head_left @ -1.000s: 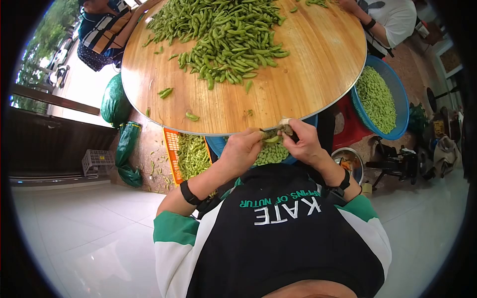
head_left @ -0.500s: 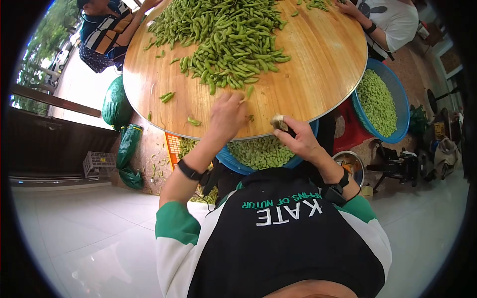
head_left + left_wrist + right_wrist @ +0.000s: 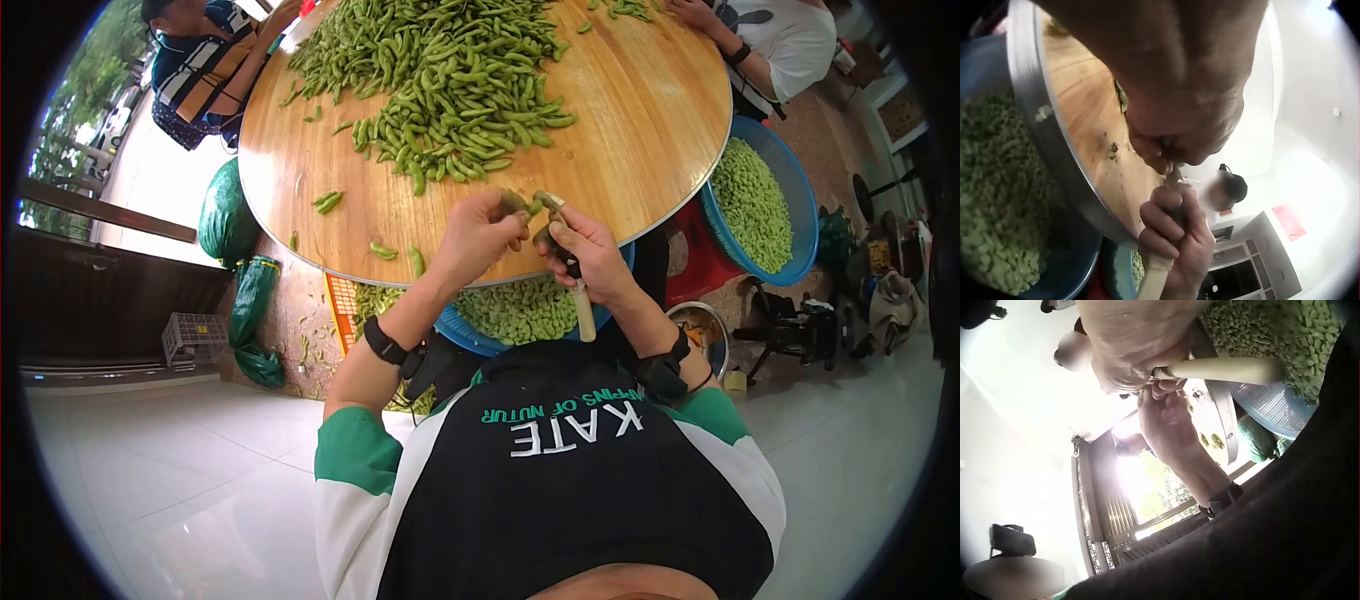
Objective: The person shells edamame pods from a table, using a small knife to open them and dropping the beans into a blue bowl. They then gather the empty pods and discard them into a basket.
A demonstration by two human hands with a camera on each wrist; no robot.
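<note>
Over the near edge of the round wooden table (image 3: 640, 130), both hands meet fingertip to fingertip. My left hand (image 3: 478, 235) pinches a green soybean pod (image 3: 537, 207) at the right hand's fingertips. My right hand (image 3: 592, 255) grips a tool with a pale handle (image 3: 585, 315), which points down toward my body; its working end is hidden by the fingers. In the right wrist view the handle (image 3: 1229, 370) sticks out from the curled fingers. Beneath the hands, a blue basket (image 3: 465, 338) holds shelled green beans (image 3: 520, 308).
A big heap of pods (image 3: 450, 90) covers the table's far middle. Another blue basket of beans (image 3: 808, 215) stands at right, an orange crate (image 3: 342, 300) at left below the table. Green sacks (image 3: 222, 215) lie further left. Two people (image 3: 205, 65) sit across the table.
My left hand left the right, reached onto the tabletop, then came back to it. The right hand turned, bringing the pale handle into view. A pod now lies near the table edge by my left wrist.
</note>
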